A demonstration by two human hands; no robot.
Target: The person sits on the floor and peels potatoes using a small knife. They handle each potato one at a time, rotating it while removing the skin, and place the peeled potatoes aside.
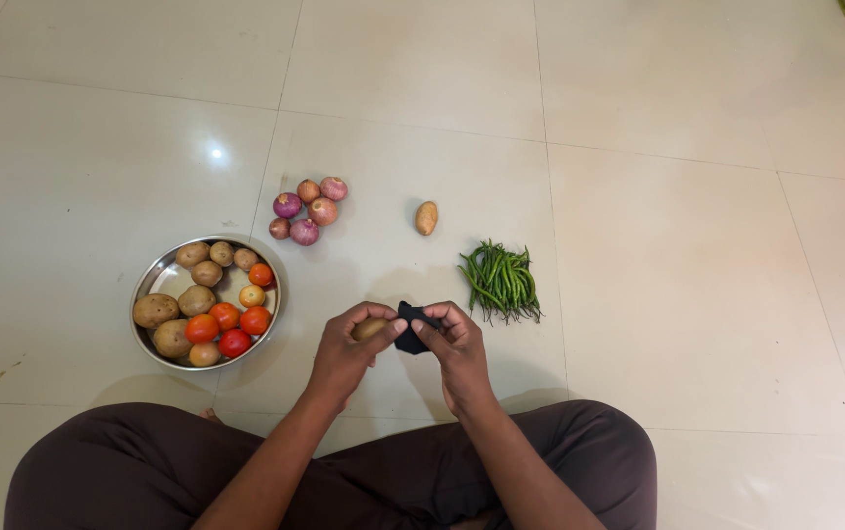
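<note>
Brown potato [369, 328] gripped in the left hand [344, 355], black cloth [411, 330] pinched in the right hand [457, 355], right of the steel bowl [151, 282]; turning while wiping would likely help.

Pale glossy tiled floor [658, 255] carrying everything. Lying directly on it: round steel bowl [144, 287] at left, cluster of purple onions [307, 210], a lone potato [426, 218] just beside them, and a bunch of green chillies [501, 280] sitting right of centre.
</note>
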